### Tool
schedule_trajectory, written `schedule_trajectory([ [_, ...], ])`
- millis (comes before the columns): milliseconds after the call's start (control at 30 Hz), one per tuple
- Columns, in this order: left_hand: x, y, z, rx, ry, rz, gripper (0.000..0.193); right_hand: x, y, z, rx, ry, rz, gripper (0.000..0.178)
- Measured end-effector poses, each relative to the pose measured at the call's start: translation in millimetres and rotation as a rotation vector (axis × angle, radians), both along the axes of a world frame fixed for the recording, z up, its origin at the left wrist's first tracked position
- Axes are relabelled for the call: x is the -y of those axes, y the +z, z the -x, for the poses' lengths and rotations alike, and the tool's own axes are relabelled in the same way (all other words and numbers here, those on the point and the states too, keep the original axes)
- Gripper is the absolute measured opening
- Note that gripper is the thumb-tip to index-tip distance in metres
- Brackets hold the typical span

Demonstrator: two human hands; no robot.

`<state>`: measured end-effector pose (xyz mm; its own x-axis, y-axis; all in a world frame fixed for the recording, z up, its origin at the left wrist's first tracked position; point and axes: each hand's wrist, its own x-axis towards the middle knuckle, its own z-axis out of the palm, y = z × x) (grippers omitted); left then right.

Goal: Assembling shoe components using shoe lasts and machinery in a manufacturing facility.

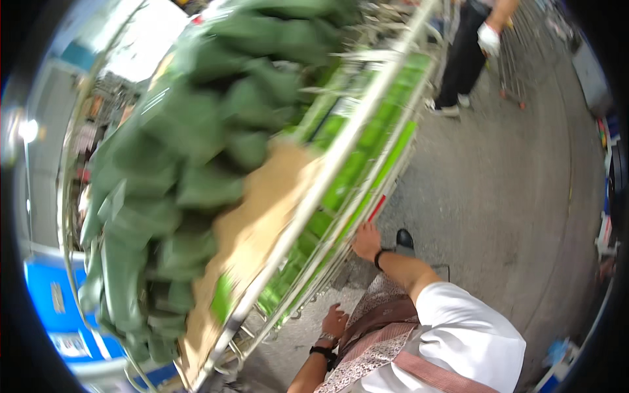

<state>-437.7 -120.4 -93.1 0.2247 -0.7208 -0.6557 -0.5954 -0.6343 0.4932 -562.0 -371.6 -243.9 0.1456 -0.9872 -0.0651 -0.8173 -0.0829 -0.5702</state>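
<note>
A tall cream-coloured metal rack cart [341, 157] stands on my left, tilted across the view. Heaped on its top are many dark green pieces [190, 131], glossy and blurred by motion, beside a sheet of brown cardboard [262, 209]. Bright green items [354, 164] fill the level behind the side rails. My right hand [367, 242] reaches to the cart's lower side rail, its fingers closed at the edge near a small red strip [377, 208]. Lower down, my left hand [335, 321] hangs beside the cart, holding nothing, its fingers loosely apart.
At the cart's far end a person in dark trousers [458, 59] stands with a white glove [489, 39] on one hand. A wire trolley [511, 72] is close by. Blue bins [52, 308] lie beyond the cart at left. Grey concrete floor [498, 177] stretches along my right.
</note>
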Motion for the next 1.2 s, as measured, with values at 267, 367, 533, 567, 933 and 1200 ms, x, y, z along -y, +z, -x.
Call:
schedule_trajectory([
  [267, -282.3, -29.6, -94.3, 0.022, 0.659, 0.149, 0.045, -238.5, 112.0, -130.1, 0.344, 0.378, -0.645, 0.063],
  [367, -348.4, 10.3, -120.0, 0.099, 0.89, 0.056, 0.046, -266.3, 162.5, -169.0, 0.802, 0.142, -1.188, 0.053],
  [533, -421.0, 4.8, -159.5, -0.01, 1.083, 0.053, 0.044, -297.8, 189.0, -234.5, 0.819, 0.204, -1.23, 0.056],
  [567, -423.1, 4.7, -174.7, 0.004, 1.063, 0.06, 0.044, -302.9, 192.8, -239.4, 0.628, 0.288, -1.028, 0.06],
  [933, -247.4, 3.7, -454.0, -0.019, 0.585, 0.288, 0.039, -316.7, 147.2, -250.6, 0.464, 0.448, -0.911, 0.053],
  [1200, -95.7, 28.7, -676.2, -0.076, 0.416, 0.231, 0.037, -296.9, 133.0, -366.6, 0.306, 0.423, -0.932, 0.049],
])
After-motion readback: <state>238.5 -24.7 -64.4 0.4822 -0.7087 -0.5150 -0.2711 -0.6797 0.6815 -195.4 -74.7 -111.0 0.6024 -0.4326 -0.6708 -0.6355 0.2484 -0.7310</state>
